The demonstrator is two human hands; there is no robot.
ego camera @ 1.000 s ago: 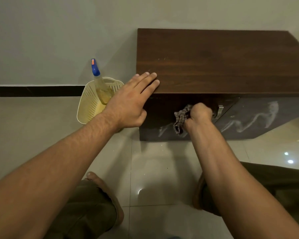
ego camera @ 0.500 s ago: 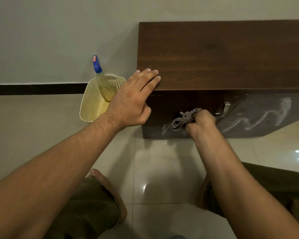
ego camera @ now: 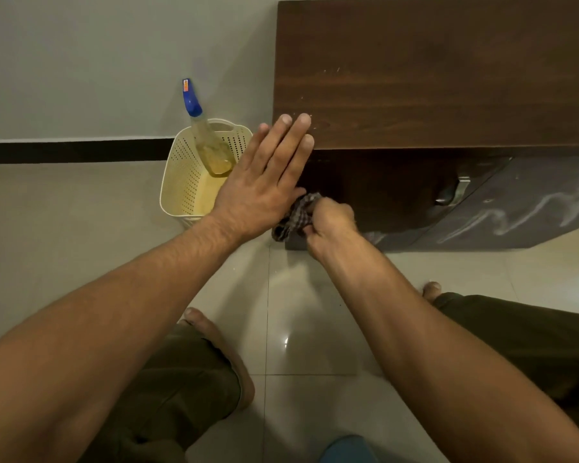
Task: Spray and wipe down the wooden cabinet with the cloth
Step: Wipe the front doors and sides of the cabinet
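Our left hand [ego camera: 264,182] lies flat, fingers spread, on the wooden cabinet [ego camera: 432,71] top's near-left corner. At its four o'clock, our right hand [ego camera: 330,225] clenches the checked cloth [ego camera: 295,217] against the cabinet front. The spray bottle [ego camera: 204,132] stands in the basket [ego camera: 184,185] at nine o'clock.

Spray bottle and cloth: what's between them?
In the head view, the left hand lies between the spray bottle in the basket and the cloth.

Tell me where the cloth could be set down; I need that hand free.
Free: the cabinet top, bare right of the left hand; the floor tiles between the knees. Crowded: the cabinet's front left corner, where both hands meet, and the basket holding the spray bottle.
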